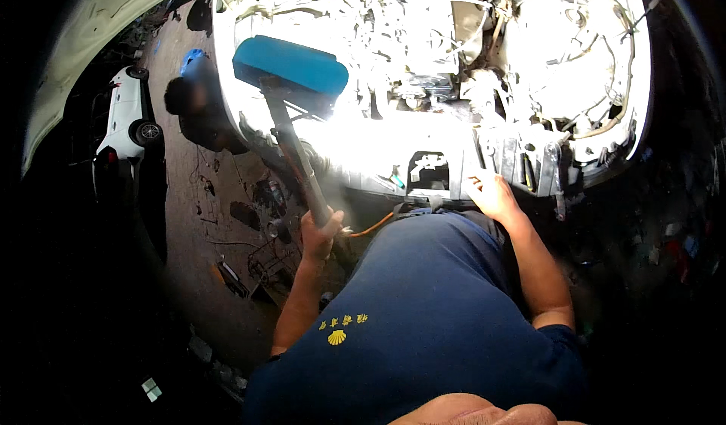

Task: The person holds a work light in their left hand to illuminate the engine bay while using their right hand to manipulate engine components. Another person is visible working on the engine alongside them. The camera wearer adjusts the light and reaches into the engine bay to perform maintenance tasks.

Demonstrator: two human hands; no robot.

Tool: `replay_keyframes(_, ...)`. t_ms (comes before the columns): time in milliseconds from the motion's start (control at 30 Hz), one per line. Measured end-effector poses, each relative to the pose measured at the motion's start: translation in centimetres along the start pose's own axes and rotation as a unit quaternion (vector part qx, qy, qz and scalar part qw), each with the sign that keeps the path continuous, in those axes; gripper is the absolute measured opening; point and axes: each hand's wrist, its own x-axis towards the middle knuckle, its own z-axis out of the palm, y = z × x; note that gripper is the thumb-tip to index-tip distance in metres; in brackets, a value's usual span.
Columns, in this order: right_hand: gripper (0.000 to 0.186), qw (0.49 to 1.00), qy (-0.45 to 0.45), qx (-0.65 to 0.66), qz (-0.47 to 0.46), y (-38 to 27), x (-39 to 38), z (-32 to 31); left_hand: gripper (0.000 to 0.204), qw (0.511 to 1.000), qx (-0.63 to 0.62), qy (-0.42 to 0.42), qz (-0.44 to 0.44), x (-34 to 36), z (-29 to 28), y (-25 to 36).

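Brightly lit engine bay, blue lamp held over its edge

A lamp (pixel 291 63) with a broad blue head and a long grey handle slants through the upper left of the frame, its head above the near left part of the open engine bay (pixel 446 35). At the handle's lower end, left of the frame's centre, the left hand (pixel 321 234) is wrapped around the grip, thumb across it.

Right of centre, the right hand (pixel 491 196) is at the front panel (pixel 463 190) of the vehicle, fingers bent near its edge; whether they grasp anything, I cannot tell. Just left of it, the panel has a dark rectangular opening, and a small teal-tipped piece (pixel 397 181) lies farther left. Much of the bay is washed out by glare, though hoses and dark fittings show toward the upper right.

An orange cable (pixel 372 225) runs between the left hand and the dark blue shirt (pixel 431 304) that fills the lower middle. Beyond the lamp, at upper left, another person (pixel 208 115) is beside the vehicle. Loose parts and wires lie on the floor (pixel 181 190) below, and a white car (pixel 123 116) stands at the far left.
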Motion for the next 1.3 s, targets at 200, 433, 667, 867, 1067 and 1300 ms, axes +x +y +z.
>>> replay_keyframes(200, 0.033, 0.999, -0.023, -0.017, 0.034, -1.9, 0.2, 0.0, 0.02, 1.0, -0.025, 0.016, -0.004, -0.1, 0.1, -1.2)
replay_keyframes(433, 0.033, 0.998, -0.021, -0.042, 0.036, -2.5, 0.0, 0.7, 0.023, 0.999, -0.038, 0.016, -0.012, 0.4, -0.4, -2.9)
replay_keyframes(667, 0.033, 0.996, -0.03, -0.07, 0.051, -3.7, -0.1, 1.7, 0.022, 0.996, -0.086, 0.0, -0.022, 1.4, -0.8, -4.5)
replay_keyframes(867, 0.029, 0.992, -0.049, -0.093, 0.065, -6.9, 0.3, 2.8, 0.021, 0.992, -0.113, -0.002, -0.049, 2.8, -1.4, -4.7)
replay_keyframes(1067, 0.035, 0.992, -0.045, -0.099, 0.067, -6.9, 0.3, 3.4, 0.02, 0.989, -0.14, -0.003, -0.04, 4.6, -1.8, -5.0)
replay_keyframes(1300, 0.034, 0.994, -0.043, -0.079, 0.068, -7.8, 0.5, 3.6, 0.02, 0.987, -0.147, -0.009, -0.064, 5.8, -2.0, -4.2)
